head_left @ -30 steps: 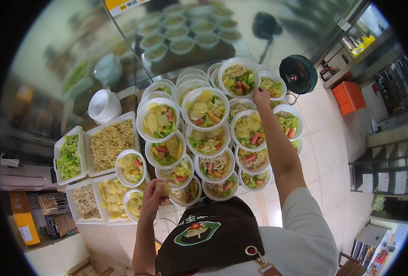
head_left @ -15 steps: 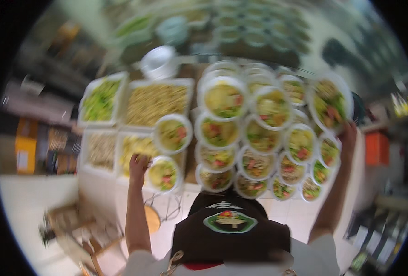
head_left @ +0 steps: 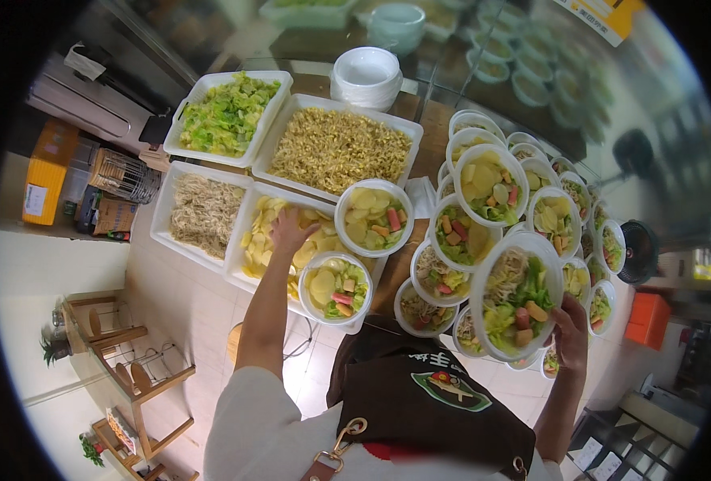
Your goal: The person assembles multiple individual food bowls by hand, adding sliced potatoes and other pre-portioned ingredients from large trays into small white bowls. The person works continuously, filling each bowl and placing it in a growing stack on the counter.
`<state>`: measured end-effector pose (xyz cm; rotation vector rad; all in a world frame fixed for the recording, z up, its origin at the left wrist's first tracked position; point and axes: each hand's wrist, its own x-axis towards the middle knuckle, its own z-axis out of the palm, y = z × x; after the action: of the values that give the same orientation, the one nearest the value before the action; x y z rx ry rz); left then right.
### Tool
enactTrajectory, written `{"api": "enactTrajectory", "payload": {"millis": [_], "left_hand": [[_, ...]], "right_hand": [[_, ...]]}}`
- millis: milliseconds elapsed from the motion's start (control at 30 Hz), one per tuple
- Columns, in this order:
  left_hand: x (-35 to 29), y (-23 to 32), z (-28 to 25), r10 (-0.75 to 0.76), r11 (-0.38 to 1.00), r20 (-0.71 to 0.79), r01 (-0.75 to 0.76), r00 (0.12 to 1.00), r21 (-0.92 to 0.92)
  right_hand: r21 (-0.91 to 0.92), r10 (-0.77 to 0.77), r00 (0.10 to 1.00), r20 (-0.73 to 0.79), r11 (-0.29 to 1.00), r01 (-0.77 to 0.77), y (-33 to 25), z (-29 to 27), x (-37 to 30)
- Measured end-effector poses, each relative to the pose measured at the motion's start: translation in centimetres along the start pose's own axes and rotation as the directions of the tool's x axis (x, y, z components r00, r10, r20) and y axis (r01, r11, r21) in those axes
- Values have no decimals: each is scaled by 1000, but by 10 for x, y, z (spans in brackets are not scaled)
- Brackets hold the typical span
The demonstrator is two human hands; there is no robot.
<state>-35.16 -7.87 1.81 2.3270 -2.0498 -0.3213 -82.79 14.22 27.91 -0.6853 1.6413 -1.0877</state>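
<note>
My left hand (head_left: pixel 293 231), its fingers spread, rests on the yellow potato slices (head_left: pixel 261 244) in a white tray. On the right, my right hand (head_left: pixel 569 330) grips the rim of a white bowl (head_left: pixel 519 297), held tilted above other bowls. Bean sprouts, green leaves, sausage pieces and brown cubes fill it. Two bowls with potato slices, leaves and sausage stand at the tray's right side: a farther bowl (head_left: pixel 374 217) and a nearer bowl (head_left: pixel 335 289).
Trays of chopped lettuce (head_left: pixel 226 114), soybean sprouts (head_left: pixel 335 148) and pale shredded food (head_left: pixel 203 215) adjoin the potatoes. Behind them stands a stack of empty white bowls (head_left: pixel 366 78). Several filled bowls (head_left: pixel 492 186) are piled at right. A glass pane rises behind the table.
My right hand has brought its bowl from the far right toward me and the middle. My left hand has moved farther over the potato slices and its fingers have spread. The view has turned.
</note>
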Motion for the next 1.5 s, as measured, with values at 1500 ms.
{"api": "enactTrajectory", "payload": {"millis": [1500], "left_hand": [[-139,160,-165,636,687,-220,-673,740,-274]], "right_hand": [[-34,-83,908,411,994,106,74,156,35]]}}
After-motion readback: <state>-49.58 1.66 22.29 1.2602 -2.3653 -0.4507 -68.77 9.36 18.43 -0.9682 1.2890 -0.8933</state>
